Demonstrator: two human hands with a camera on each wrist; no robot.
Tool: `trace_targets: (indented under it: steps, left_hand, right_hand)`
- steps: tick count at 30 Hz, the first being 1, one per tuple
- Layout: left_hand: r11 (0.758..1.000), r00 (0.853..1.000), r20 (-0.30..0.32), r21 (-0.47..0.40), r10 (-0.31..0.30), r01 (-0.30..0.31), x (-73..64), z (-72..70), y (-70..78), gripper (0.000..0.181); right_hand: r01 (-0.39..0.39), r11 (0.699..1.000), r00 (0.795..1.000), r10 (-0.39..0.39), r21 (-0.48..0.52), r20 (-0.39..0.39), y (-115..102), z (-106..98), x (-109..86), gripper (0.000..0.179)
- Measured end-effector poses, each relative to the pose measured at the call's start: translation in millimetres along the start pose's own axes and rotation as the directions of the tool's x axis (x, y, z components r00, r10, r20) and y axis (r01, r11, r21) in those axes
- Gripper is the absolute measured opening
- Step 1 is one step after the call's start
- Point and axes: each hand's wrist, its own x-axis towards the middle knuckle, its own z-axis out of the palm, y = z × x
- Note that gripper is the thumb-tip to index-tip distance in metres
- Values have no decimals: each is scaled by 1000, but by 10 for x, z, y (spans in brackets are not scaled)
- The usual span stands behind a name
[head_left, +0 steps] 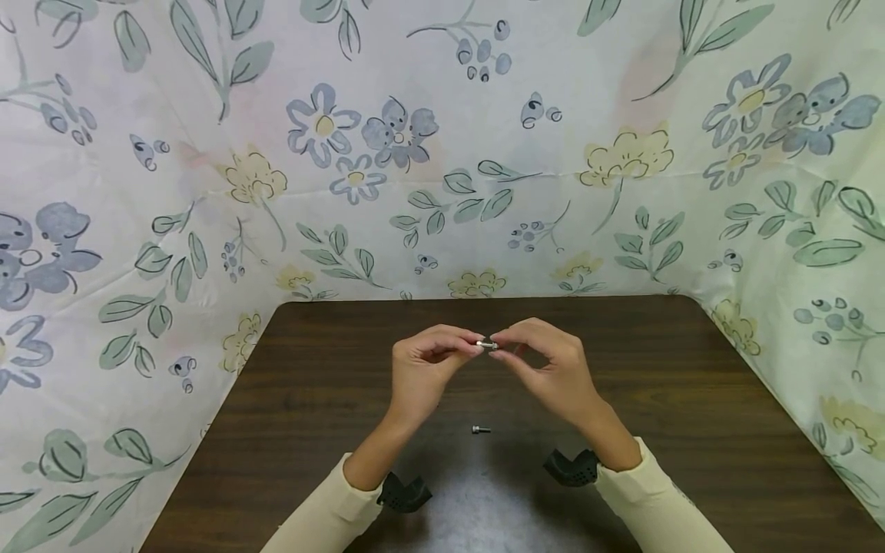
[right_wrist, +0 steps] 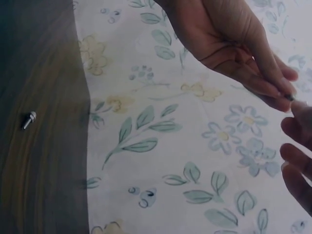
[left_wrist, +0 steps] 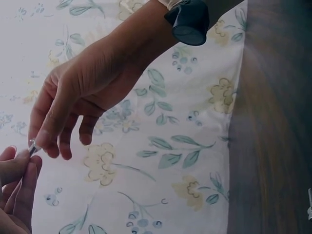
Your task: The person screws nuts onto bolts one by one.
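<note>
A small silver bolt [head_left: 487,346] is held up between both hands, above the far half of the table. My left hand [head_left: 427,376] pinches one end of it with thumb and index finger. At the other end, thumb and fingertips of my right hand [head_left: 553,369] pinch it too. Fingertips cover parts of the bolt, so whether a nut or washer sits on it is too small to tell. A second silver bolt [head_left: 480,430] lies on its side on the table, nearer to me, below the hands; the right wrist view also shows that loose bolt [right_wrist: 29,120].
The dark wood-grain table [head_left: 311,430] spreads under both arms. A floral cloth [head_left: 442,253] hangs behind it and along both sides. Black wrist mounts [head_left: 572,468] sit on both forearms, by the cream sleeves [head_left: 657,491].
</note>
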Motion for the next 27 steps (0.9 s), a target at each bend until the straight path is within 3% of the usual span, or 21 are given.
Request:
trace_targets:
  steps: [6, 18, 27]
  left_hand:
    - [1000, 1000, 16, -11, 4, -4, -3, 6, -5, 7]
    - [1000, 999, 44, 6, 8, -8, -43, 36, -4, 8]
    - [1000, 999, 36, 9, -2, 1, -28, 33, 1, 10]
  right_hand:
    - [11, 1000, 1000, -11, 25, 0, 2, 0, -5, 17]
    - [-57, 998, 998, 56, 28, 35, -10, 3, -38, 5]
    - [-107, 994, 993, 105, 25, 59, -18, -20, -39, 26]
